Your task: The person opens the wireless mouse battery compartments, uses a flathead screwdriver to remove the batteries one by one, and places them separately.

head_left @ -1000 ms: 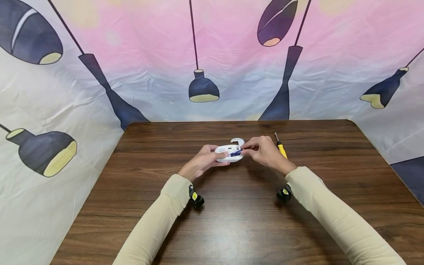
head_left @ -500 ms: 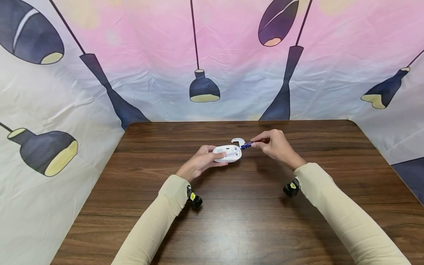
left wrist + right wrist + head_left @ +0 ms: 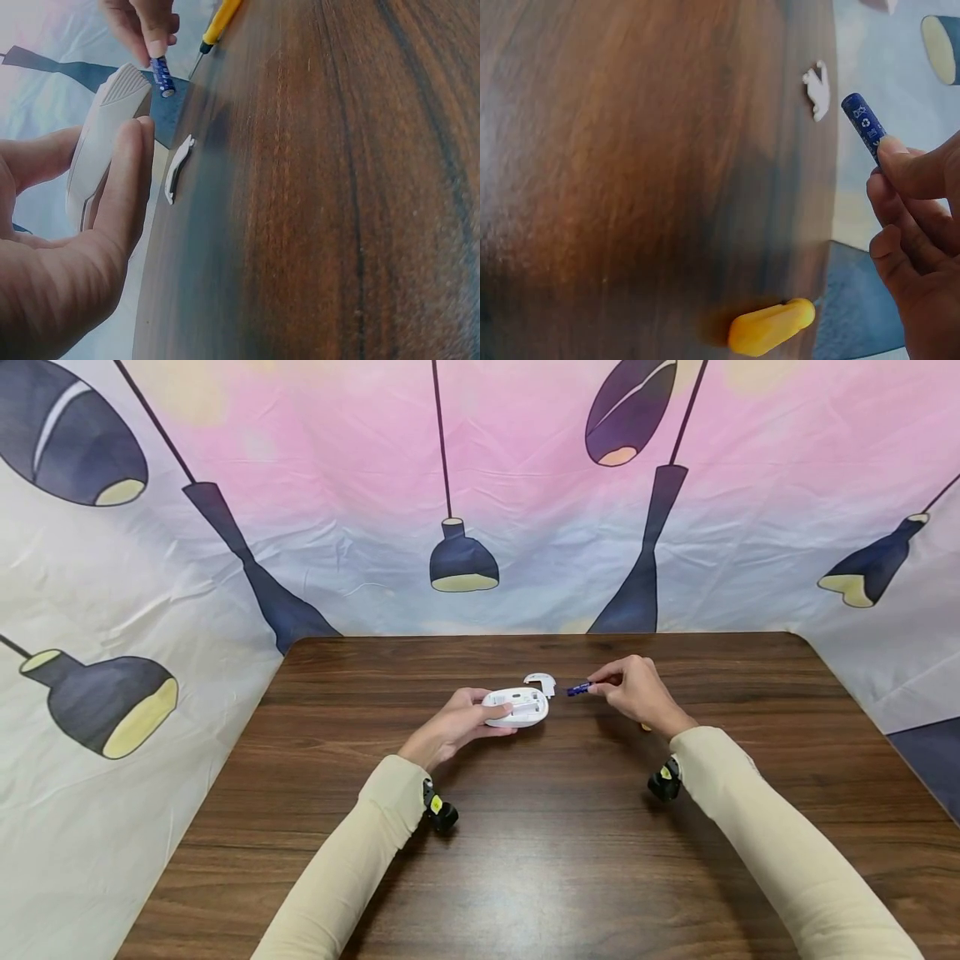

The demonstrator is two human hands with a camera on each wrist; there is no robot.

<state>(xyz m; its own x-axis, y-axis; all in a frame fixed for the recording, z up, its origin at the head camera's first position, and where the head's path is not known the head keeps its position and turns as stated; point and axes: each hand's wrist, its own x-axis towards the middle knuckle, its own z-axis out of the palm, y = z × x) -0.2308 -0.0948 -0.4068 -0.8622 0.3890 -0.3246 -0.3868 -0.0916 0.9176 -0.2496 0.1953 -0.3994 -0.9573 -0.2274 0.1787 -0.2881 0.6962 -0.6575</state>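
My left hand (image 3: 459,725) holds a white computer mouse (image 3: 527,719), underside up, its battery compartment uncovered and no battery visible in it. From the side, the left wrist view shows the mouse (image 3: 97,142) between thumb and fingers. To the right of the mouse and apart from it, my right hand (image 3: 637,692) pinches a blue cylindrical battery (image 3: 579,689) by one end. Printed white symbols show on the battery (image 3: 863,121) in the right wrist view. Just behind the mouse, its white battery cover (image 3: 542,679) lies on the table.
A yellow-handled screwdriver (image 3: 218,25) lies on the table beyond the right hand, mostly hidden by that hand in the head view. The brown wooden table (image 3: 480,860) ends at a far edge, with a printed cloth backdrop (image 3: 375,552) behind it.
My right hand has drawn the battery out of the mouse and moved right with it, away from the mouse. The left hand has shifted slightly left, still holding the mouse.
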